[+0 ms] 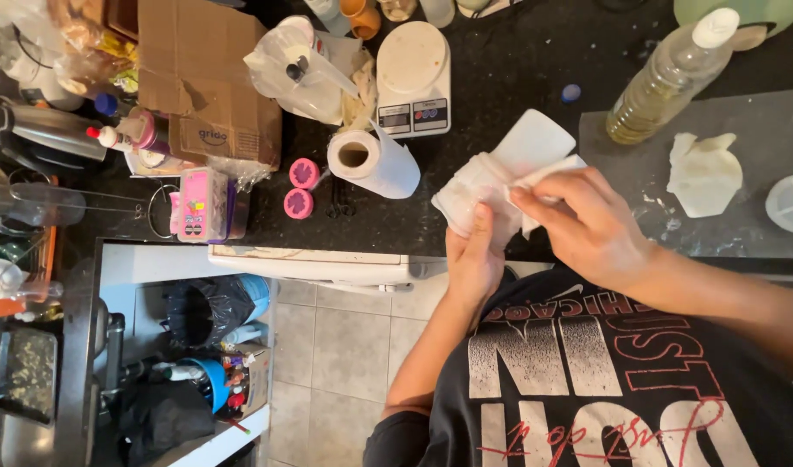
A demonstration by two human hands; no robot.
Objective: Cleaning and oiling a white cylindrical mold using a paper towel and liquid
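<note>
At centre frame, above the dark countertop (500, 78), both hands work on one white plastic scraper (535, 143) wrapped in a crumpled paper towel (474, 186). The left hand (476, 259) comes up from below, its fingers closed around the lower wad of towel and the scraper's hidden end. The right hand (587, 225) reaches in from the right, its fingertips pinched narrow on a fold of towel pressed against the scraper's flat blade. The blade's upper end projects bare toward the upper right. The step in hand appears to be wiping the scraper clean. A next move would likely call for sliding the pinched towel along the blade while the left hand holds firm. A paper towel roll (375, 160) lies just left; a kitchen scale (414, 78) stands above it.
</note>
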